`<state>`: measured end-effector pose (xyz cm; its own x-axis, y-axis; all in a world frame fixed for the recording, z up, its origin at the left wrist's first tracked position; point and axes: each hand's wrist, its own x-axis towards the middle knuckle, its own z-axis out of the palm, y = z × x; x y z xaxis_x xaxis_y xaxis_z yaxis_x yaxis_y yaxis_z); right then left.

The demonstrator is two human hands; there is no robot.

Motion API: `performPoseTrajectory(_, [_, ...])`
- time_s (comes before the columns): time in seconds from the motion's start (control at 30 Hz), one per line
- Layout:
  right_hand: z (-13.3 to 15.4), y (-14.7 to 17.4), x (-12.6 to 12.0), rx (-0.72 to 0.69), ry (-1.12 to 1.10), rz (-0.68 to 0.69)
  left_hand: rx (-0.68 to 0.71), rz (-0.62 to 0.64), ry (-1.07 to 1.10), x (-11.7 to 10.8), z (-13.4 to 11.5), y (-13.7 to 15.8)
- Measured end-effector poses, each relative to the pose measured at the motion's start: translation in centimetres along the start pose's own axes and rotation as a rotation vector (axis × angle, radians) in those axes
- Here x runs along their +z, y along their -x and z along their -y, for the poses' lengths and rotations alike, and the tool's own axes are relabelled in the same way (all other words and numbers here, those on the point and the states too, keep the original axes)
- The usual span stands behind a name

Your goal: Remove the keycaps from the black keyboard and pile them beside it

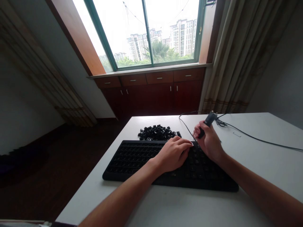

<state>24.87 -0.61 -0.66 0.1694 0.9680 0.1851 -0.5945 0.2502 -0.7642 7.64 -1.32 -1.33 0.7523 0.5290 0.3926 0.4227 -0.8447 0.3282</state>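
Above the keyboard (pixel 139 159), a dark tool (pixel 210 118) is clasped by the right hand's (pixel 209 140) fingers; the left hand's (pixel 174 154) grip cannot be told.

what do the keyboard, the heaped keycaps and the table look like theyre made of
Keyboard: apparently matte black plastic, judging by its smooth, rounded molded rim.
Keycaps: probably black plastic too, glossier, with bright glints in the pile.
Table: smooth white top with a soft sheen; perhaps laminate or painted wood, but the view can't settle which.
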Motion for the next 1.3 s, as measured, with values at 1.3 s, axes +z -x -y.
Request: performPoseTrajectory(1.3, [-1.1,0.3,-0.5,-0.01,0.188,-0.084,-0.13,-0.076,0.047,0.4,-0.7,-0.4])
